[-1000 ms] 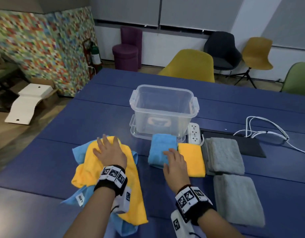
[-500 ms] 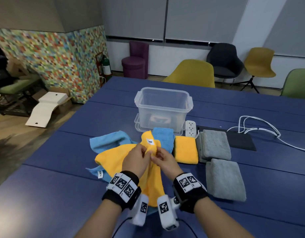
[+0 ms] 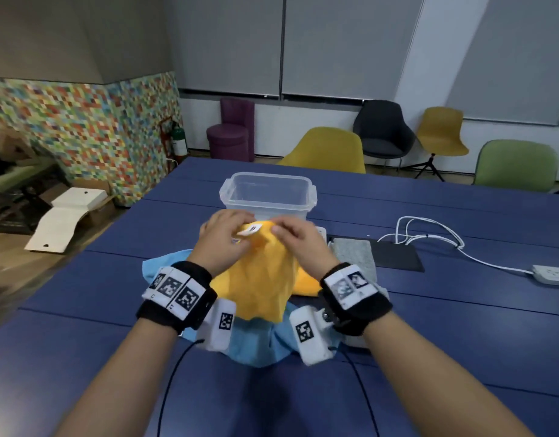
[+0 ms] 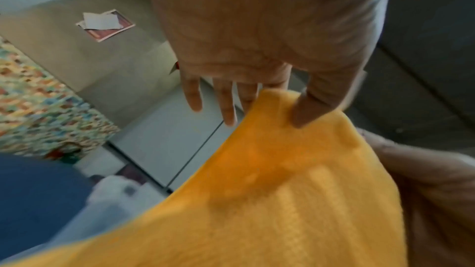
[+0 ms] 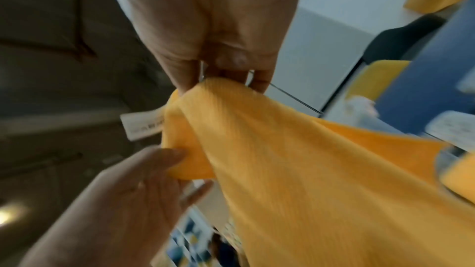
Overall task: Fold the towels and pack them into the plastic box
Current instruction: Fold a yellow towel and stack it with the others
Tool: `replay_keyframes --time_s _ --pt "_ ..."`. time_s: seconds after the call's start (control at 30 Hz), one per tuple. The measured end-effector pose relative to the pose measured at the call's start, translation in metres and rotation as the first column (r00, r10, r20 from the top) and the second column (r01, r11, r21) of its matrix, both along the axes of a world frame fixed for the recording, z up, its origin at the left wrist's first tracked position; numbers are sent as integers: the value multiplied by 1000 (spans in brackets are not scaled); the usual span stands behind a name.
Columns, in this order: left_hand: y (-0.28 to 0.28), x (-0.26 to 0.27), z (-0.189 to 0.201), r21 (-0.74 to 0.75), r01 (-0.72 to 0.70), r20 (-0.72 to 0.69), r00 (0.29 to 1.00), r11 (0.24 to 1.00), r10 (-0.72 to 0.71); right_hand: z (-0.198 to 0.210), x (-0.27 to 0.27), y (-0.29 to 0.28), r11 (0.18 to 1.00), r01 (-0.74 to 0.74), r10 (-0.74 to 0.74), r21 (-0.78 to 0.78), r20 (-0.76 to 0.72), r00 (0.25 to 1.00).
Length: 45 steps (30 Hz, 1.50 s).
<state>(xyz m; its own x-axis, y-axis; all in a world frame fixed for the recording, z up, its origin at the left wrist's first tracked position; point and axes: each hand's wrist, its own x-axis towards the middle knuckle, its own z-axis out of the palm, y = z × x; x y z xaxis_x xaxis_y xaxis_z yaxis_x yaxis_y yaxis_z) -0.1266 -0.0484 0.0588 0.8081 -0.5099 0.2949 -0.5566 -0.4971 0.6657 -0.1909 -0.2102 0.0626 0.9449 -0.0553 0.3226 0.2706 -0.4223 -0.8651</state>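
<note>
A yellow towel point(image 3: 262, 279) hangs lifted above the blue table, its white label point(image 3: 252, 229) at the top edge. My left hand point(image 3: 223, 239) pinches that top edge between thumb and forefinger point(image 4: 285, 96), the other fingers straight. My right hand point(image 3: 295, 239) pinches the edge beside it point(image 5: 221, 80). Under the towel a light blue towel point(image 3: 259, 345) lies spread on the table. The clear plastic box point(image 3: 268, 193) stands empty just beyond my hands. A folded yellow towel point(image 3: 306, 283) and a folded grey towel point(image 3: 355, 255) lie to the right, partly hidden by my right wrist.
A white power strip point(image 3: 552, 274) with white cables point(image 3: 429, 231) and a dark pad point(image 3: 394, 257) lie right of the box. Yellow, black and green chairs point(image 3: 328, 149) stand behind the blue table point(image 3: 82, 294). Cardboard sheets point(image 3: 60, 222) lie on the floor at left.
From lying flat on the towels, both hands came together, pinched the yellow towel's labelled edge and raised it higher in front of the box. My head view has tilted up.
</note>
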Motion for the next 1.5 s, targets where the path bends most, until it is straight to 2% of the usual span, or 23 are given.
replay_keyframes --time_s 0.07,0.13,0.23,0.3,0.4,0.47,0.6,0.8,0.87,0.93,1.0,1.1,1.2,1.37,1.5 --pt "-2 -16 28 -215 103 -95 988 971 -126 27 -20 -16 998 34 -39 49 97 994" --pt "-10 -35 52 -425 183 -140 954 886 -264 49 -43 -31 995 43 -58 88 172 983" --pt "-28 -60 78 -548 241 -83 937 801 -338 65 -70 -43 995 29 -51 95 228 972" --pt "-41 -69 84 -549 254 -85 931 796 -356 67 -81 -45 997 55 -65 51 229 971" --pt "-56 -74 82 -515 220 -65 954 828 -293 67 -92 -50 994 108 -110 24 247 963" --pt "-62 -77 82 -542 199 -25 967 817 -253 70 -99 -55 993 107 -114 39 241 964" --pt "-66 -79 90 -582 167 82 986 796 -147 70 -117 -69 998 69 -69 3 38 997" --pt "-41 -66 83 -572 96 130 991 815 -25 49 -157 -106 993 82 -96 -85 -168 981" --pt "-30 -61 77 -550 71 142 990 832 9 43 -168 -118 980 79 -120 -183 -222 968" --pt "-22 -56 70 -518 32 135 990 855 45 39 -174 -130 935 113 -205 -336 -253 945" --pt "-18 -49 63 -486 -17 126 988 874 90 37 -175 -139 869 188 -317 -457 -224 922" --pt "-13 -46 56 -471 -72 93 987 879 131 41 -176 -139 789 275 -416 -549 -148 897" --pt "-3 -50 59 -505 -71 77 989 860 127 51 -185 -136 773 325 -436 -545 -84 896" --pt "31 -69 87 -557 72 184 982 828 39 96 -216 -125 733 356 -419 -579 28 908" --pt "56 -50 105 -554 72 158 987 829 20 138 -236 -130 714 395 -374 -578 161 913"
